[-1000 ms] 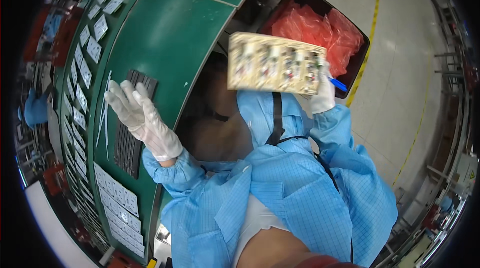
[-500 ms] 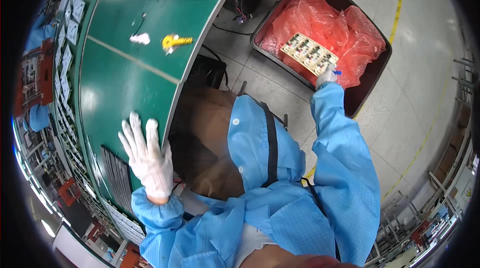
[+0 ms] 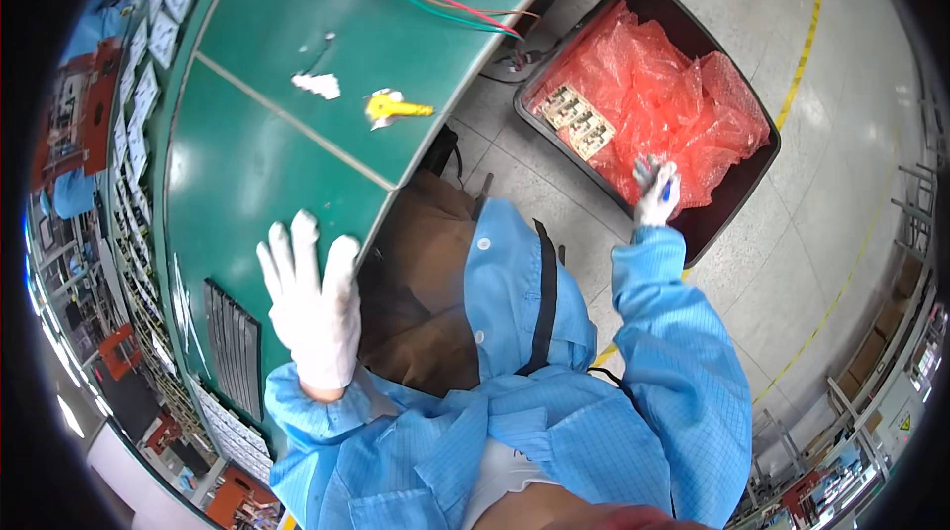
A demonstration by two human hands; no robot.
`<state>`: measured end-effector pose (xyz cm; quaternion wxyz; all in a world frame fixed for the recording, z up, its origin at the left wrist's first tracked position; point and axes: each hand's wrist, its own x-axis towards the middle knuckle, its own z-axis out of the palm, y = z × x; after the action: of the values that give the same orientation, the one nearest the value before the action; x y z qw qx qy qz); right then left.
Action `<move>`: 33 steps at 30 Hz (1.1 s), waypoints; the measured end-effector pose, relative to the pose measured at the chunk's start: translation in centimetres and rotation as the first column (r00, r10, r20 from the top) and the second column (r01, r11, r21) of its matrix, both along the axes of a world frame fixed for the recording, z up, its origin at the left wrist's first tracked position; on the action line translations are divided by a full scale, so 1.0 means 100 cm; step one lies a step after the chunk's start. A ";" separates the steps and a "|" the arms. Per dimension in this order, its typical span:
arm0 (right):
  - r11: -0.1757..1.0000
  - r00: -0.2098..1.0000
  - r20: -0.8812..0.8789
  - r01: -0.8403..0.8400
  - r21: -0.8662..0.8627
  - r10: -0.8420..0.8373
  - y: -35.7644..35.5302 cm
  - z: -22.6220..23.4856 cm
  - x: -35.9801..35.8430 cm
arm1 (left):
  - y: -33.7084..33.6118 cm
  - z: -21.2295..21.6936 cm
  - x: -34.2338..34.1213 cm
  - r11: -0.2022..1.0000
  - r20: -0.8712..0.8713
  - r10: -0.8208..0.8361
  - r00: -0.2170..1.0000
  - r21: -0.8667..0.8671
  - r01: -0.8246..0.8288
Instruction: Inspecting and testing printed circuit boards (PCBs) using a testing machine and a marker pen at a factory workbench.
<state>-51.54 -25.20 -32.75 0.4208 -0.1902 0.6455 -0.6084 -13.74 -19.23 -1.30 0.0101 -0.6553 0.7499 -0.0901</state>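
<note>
My left hand (image 3: 315, 307), in a white glove, has its fingers spread at the edge of the green-topped table (image 3: 267, 174); whether it rests on the surface I cannot tell. Out to the right, my gloved right hand (image 3: 654, 195) is over the near side of a dark bin (image 3: 727, 223). A small blue pen-like object (image 3: 669, 190) sits in its curled grip, mostly covered by the fingers. Red bubble wrap (image 3: 658, 75) fills the bin. On the wrap, against the bin's left wall, lies a cream circuit board panel (image 3: 577, 121) with dark components, apart from my hand.
On the table lie a yellow tool-like item (image 3: 396, 108), a crumpled white scrap (image 3: 317, 86) and a stack of dark strips (image 3: 234, 347). Red and green wires (image 3: 435, 0) cross its far end. White boards (image 3: 139, 104) line the left side. Yellow tape (image 3: 807, 30) marks the floor.
My right hand has let go of the circuit board panel, which now lies on the bubble wrap at the bin's left. The view has shifted, and the left hand stays spread.
</note>
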 end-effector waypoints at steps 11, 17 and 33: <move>0.905 0.966 -0.120 -0.167 0.391 0.229 -0.021 -0.085 -0.011 | 0.004 0.008 -0.004 0.998 0.038 -0.020 0.999 0.052 0.018; 0.725 0.969 0.039 -0.208 0.657 0.242 -0.034 -0.161 -0.021 | 0.003 -0.004 0.006 0.997 -0.031 -0.082 0.996 0.002 0.083; 0.464 0.813 -0.199 -0.097 0.881 0.547 -0.062 -0.251 -0.022 | 0.072 -0.008 0.040 0.843 -0.422 0.504 0.753 0.052 -0.536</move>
<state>-53.71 -31.40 -57.86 0.4048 -0.2240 0.8842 -0.0642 -9.74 -12.04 -2.09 -0.1505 -0.8412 0.5183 0.0322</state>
